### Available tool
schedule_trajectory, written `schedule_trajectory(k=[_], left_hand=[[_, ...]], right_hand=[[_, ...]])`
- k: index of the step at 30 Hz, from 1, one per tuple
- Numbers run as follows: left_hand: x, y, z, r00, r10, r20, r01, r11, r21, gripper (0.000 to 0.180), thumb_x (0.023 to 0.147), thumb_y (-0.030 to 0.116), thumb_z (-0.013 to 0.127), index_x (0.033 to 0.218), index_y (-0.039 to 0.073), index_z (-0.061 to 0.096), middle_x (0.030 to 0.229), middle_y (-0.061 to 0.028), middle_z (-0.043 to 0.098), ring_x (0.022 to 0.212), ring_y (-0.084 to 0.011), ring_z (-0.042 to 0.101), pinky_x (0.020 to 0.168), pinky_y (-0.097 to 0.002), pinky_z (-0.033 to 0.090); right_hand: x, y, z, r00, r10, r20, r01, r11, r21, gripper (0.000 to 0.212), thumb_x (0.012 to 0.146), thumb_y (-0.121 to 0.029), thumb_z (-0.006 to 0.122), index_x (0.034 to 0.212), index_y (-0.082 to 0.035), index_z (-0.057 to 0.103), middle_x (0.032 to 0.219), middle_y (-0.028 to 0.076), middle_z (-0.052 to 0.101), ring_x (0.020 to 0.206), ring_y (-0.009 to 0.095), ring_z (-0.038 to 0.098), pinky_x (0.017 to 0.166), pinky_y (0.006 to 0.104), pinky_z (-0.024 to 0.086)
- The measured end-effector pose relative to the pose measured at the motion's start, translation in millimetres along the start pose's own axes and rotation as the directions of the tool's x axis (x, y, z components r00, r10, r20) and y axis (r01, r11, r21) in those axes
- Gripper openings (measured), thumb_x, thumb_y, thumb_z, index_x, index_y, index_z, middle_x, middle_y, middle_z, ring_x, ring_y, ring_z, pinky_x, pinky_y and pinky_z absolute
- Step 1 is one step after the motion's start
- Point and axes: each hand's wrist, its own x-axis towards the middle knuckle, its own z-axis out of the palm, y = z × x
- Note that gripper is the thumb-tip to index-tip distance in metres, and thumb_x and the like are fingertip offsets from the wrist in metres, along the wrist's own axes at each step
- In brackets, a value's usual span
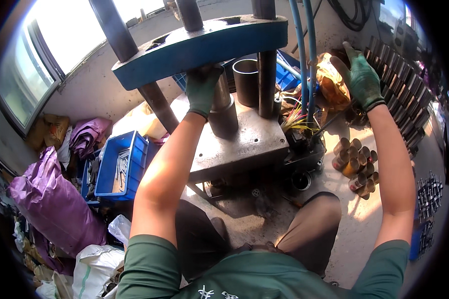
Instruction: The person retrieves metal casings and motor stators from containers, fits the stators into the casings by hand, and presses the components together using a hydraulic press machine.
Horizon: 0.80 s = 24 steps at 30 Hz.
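My left hand (pixel 202 92), in a green glove, is closed round the upper part of a shiny metal cylinder (pixel 221 97), its fingertips partly hidden beneath the blue press plate (pixel 204 47). That cylinder stands upright in a wider dark metal sleeve (pixel 223 121) on the steel press bed (pixel 244 144). Out to the right, my gloved right hand (pixel 365 79) is raised with fingers spread and nothing in it. Beyond it are rows of stacked metal tubes (pixel 401 82). A larger dark hollow cylinder (pixel 246 84) stands on the bed behind the sleeve.
Steel columns (pixel 267 82) carry the press plate. Blue hoses (pixel 304 60) and loose coloured wires (pixel 297 122) run beside the bed. Several short tubes (pixel 351 167) stand on the floor at right. Left are a blue bin (pixel 137 172) with metal rods and purple sacks (pixel 57 204).
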Motion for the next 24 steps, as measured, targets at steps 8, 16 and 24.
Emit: schedule_trajectory(k=[8,16,24], left_hand=[[-28,20,-2,0.783,0.622,0.012,-0.533,0.66,0.529,0.074,0.079,0.026,0.085,0.143,0.001,0.059,0.137,-0.0275,0.063,0.126,-0.0452,0.062,0.108,-0.0533,0.05],[29,20,-10,0.806,0.487,0.337,-0.584,0.557,0.59,0.036,0.094,0.039,0.072,0.115,0.01,0.077,0.106,-0.0191,0.076,0.104,-0.0403,0.071,0.089,-0.0505,0.055],[10,-7,0,0.833,0.481,0.275,-0.532,0.56,0.635,0.036,0.1,0.043,0.065,0.093,0.01,0.079,0.095,-0.0135,0.078,0.093,-0.0376,0.073,0.087,-0.0499,0.054]], right_hand=[[2,17,-9,0.984,0.042,0.171,-0.045,0.999,0.012,0.027,0.101,-0.029,0.06,0.11,-0.007,0.074,0.112,0.017,0.076,0.105,0.038,0.073,0.094,0.0486,0.058],[0,17,-3,0.99,0.054,0.132,-0.062,0.997,0.054,0.03,0.103,-0.034,0.061,0.1,-0.007,0.074,0.095,0.018,0.075,0.093,0.039,0.073,0.087,0.0502,0.058],[-6,21,-10,0.986,0.073,0.148,-0.081,0.995,0.051,0.033,0.104,-0.037,0.061,0.1,-0.006,0.072,0.099,0.018,0.075,0.096,0.039,0.073,0.087,0.0501,0.058]])
